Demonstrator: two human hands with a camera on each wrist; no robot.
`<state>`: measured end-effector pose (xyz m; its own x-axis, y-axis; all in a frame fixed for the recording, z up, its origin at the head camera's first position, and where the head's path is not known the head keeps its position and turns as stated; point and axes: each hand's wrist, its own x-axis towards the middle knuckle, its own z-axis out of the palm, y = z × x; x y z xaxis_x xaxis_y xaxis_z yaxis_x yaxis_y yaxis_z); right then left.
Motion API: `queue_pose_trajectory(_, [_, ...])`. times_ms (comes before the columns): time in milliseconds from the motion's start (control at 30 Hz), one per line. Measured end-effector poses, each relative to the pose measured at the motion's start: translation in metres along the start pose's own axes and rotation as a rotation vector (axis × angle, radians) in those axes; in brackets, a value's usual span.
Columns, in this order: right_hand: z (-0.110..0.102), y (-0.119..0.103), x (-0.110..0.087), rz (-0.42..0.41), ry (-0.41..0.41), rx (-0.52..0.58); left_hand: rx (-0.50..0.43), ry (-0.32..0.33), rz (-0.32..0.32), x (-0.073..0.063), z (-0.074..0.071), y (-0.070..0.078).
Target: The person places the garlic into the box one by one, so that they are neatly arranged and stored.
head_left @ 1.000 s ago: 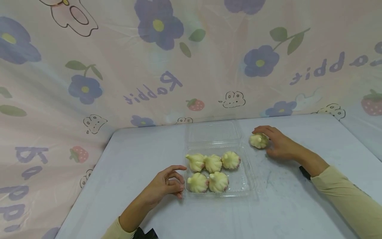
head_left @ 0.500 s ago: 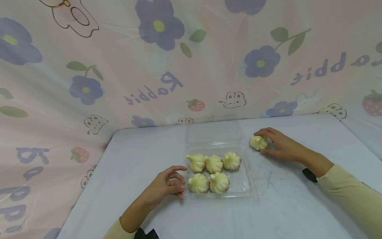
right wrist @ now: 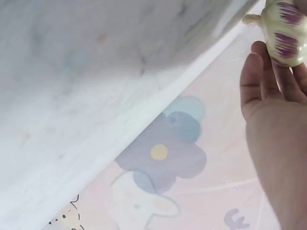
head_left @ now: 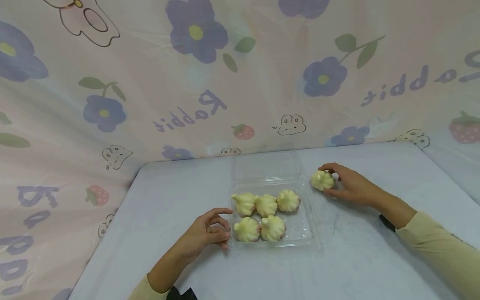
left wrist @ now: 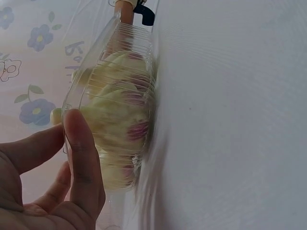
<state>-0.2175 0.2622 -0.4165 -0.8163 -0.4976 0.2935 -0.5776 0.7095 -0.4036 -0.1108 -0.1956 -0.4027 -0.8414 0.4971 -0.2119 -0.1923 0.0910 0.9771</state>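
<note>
My right hand (head_left: 352, 186) holds a white garlic bulb (head_left: 321, 180) between fingertips and thumb, just right of a clear plastic clamshell box (head_left: 301, 227). Purple streaks show on that bulb in the right wrist view, where the frame edge cuts off part of it. Inside the box lie several more bulbs: three in the far row, with a garlic bulb (head_left: 288, 201) at its right end, and two in the near row. The near right part of the box is bare. My left hand (head_left: 208, 233) pinches the box's left rim, as the left wrist view shows close up.
The box's lid (head_left: 267, 164) lies folded back toward the rear of the white table (head_left: 180, 187). Behind the table hangs a patterned cloth (head_left: 258, 83) with flowers and rabbits.
My right thumb has come in against the near side of the garlic bulb, and the fingers have closed round it. The bulb has hardly shifted. My left hand stays at the box.
</note>
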Motion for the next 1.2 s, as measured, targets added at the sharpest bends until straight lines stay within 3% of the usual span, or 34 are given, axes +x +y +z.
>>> queue_pose_trajectory(500, [-0.003, -0.011, -0.003, 0.052, 0.079, -0.024, 0.001, -0.008, 0.014, -0.001, 0.001, 0.0])
queue_pose_trajectory(667, [-0.006, -0.015, -0.008, 0.098, 0.106, -0.022, 0.0, 0.003, -0.006, -0.001, 0.002, 0.003])
queue_pose_trajectory(833, [-0.006, -0.02, -0.01, 0.089, 0.137, -0.032, 0.0, 0.012, -0.02, 0.0, 0.002, 0.003])
queue_pose_trajectory(1200, [-0.004, -0.039, -0.019, 0.142, 0.174, -0.01, -0.009, 0.007, -0.01, 0.0, 0.002, 0.001])
